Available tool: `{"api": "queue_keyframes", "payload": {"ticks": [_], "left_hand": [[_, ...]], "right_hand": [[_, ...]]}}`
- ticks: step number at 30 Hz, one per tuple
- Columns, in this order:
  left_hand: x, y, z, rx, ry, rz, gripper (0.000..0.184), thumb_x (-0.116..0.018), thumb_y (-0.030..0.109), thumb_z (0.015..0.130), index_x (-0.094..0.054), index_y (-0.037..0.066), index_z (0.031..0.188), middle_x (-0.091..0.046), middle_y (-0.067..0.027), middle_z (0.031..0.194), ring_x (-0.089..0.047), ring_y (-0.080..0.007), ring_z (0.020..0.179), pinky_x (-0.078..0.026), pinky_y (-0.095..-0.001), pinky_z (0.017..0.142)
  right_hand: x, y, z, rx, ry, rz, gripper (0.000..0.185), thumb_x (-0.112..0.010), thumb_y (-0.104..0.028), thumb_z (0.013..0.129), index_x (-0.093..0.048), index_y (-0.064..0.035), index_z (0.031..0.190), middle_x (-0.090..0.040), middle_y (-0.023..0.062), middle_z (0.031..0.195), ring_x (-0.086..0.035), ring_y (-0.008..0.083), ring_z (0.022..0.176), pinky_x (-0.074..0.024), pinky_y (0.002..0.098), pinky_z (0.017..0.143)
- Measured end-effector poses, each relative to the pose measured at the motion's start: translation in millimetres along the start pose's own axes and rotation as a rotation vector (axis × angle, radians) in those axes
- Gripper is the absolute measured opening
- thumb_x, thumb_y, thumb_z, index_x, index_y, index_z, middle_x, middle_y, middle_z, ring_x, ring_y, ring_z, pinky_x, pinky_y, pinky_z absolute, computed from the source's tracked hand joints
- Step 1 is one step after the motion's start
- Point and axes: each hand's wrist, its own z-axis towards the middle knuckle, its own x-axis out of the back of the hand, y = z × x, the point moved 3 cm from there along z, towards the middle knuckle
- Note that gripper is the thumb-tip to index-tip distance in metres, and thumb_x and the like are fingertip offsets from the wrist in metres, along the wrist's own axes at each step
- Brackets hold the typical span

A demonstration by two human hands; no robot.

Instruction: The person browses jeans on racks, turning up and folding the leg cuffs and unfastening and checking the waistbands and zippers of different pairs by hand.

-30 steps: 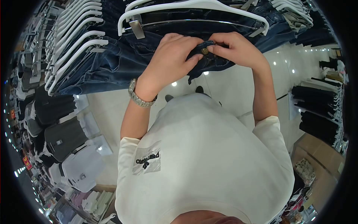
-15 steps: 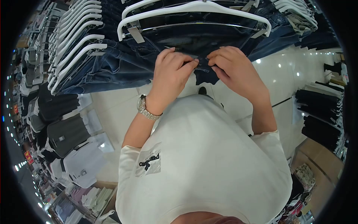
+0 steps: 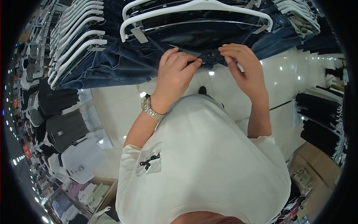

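Observation:
Dark blue jeans point(image 3: 149, 56) hang by metal clips from a white hanger point(image 3: 197, 6) at the top centre. My left hand point(image 3: 177, 72), with a silver watch on its wrist, pinches the front waistband edge left of the opening. My right hand point(image 3: 244, 67) grips the waistband edge on the other side, fingertips together near the button. The two edges are apart, with a gap between my hands. The dark inside of the waistband shows behind them.
More jeans on white hangers point(image 3: 78, 56) hang at the upper left and upper right. Grey and white garments point(image 3: 67, 130) are at the left, folded clothes point(image 3: 91, 196) in a bin at lower left. Black garments point(image 3: 317, 112) and a cardboard box point(image 3: 317, 160) stand right.
The waistband edges were together at the button and are now pulled apart. My right hand has moved right, and the gap between my hands has widened.

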Motion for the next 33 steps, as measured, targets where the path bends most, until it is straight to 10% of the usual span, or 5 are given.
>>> {"api": "queue_keyframes", "payload": {"ticks": [11, 20, 24, 33], "left_hand": [[-4, 7, -4, -0.006, 0.058, 0.018, 0.02, -0.073, 0.004, 0.073, -0.071, 0.01, 0.091, -0.068, -0.0008, 0.092, -0.063, -0.0177, 0.089, -0.041, -0.0403, 0.1], [-3, 11, -5, 0.004, 0.051, 0.011, 0.02, -0.073, 0.003, 0.073, -0.072, 0.011, 0.092, -0.067, -0.0008, 0.092, -0.062, -0.0177, 0.09, -0.04, -0.0399, 0.101], [-3, 14, -5, -0.002, 0.052, 0.023, 0.02, -0.073, 0.003, 0.073, -0.072, 0.011, 0.091, -0.067, -0.0008, 0.091, -0.063, -0.0177, 0.09, -0.041, -0.0399, 0.101], [0, 16, -4, 0.016, 0.05, 0.028, 0.019, -0.072, 0.003, 0.074, -0.071, 0.009, 0.092, -0.067, -0.002, 0.095, -0.062, -0.02, 0.094, -0.041, -0.0425, 0.101]], "right_hand": [[2, 17, -15, -0.195, 0.411, 0.15, 0.008, -0.06, -0.001, 0.091, -0.068, -0.0002, 0.094, -0.069, 0.009, 0.089, -0.066, 0.0179, 0.084, -0.0493, 0.0292, 0.076], [-30, 39, -21, -0.721, 0.137, 0.263, 0.056, -0.058, -0.045, 0.095, -0.064, 0.0034, 0.069, -0.061, 0.0094, 0.062, -0.054, 0.0167, 0.059, -0.043, 0.0313, 0.058], [-41, 55, -15, -0.769, -0.04, 0.075, 0.044, -0.06, -0.036, 0.092, -0.066, 0.0032, 0.074, -0.061, 0.0107, 0.064, -0.055, 0.0162, 0.061, -0.0451, 0.0336, 0.061], [-51, 72, -47, -0.935, 0.121, 0.849, 0.017, -0.067, -0.018, 0.083, -0.068, -0.0011, 0.082, -0.059, -0.0037, 0.075, -0.052, 0.0078, 0.073, -0.0405, 0.0234, 0.069]]}}
